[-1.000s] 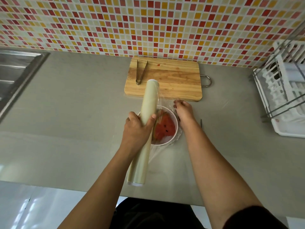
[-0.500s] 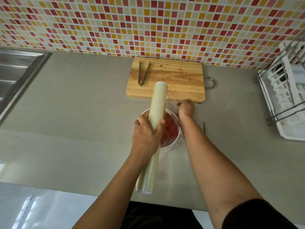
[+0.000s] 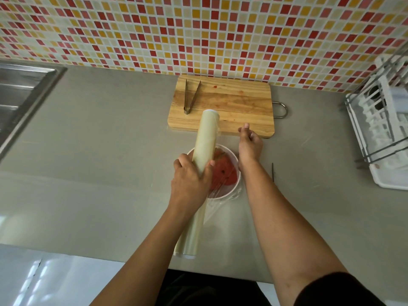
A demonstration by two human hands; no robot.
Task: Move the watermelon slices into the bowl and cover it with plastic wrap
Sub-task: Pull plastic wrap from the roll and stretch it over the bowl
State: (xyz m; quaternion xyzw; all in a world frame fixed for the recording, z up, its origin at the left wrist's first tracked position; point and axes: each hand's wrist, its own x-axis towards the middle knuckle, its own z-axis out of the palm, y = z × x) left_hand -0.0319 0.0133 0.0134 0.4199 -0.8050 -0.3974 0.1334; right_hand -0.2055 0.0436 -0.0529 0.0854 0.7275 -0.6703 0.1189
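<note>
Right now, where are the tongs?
Head view: the tongs lie on the left end of the wooden cutting board by the tiled wall, just left of the plastic wrap roll's far tip.

two bare hands in view, left hand (image 3: pixel 189 180) and right hand (image 3: pixel 250 145), short plain nails where visible. left forearm (image 3: pixel 154 239) and right forearm (image 3: pixel 278 208) are uncovered along all that shows. a black short sleeve (image 3: pixel 335 290) with a rounded hem covers the right upper arm at the bottom right, and a black garment (image 3: pixel 205 288) shows over the torso at bottom centre, too dark for detail
</note>
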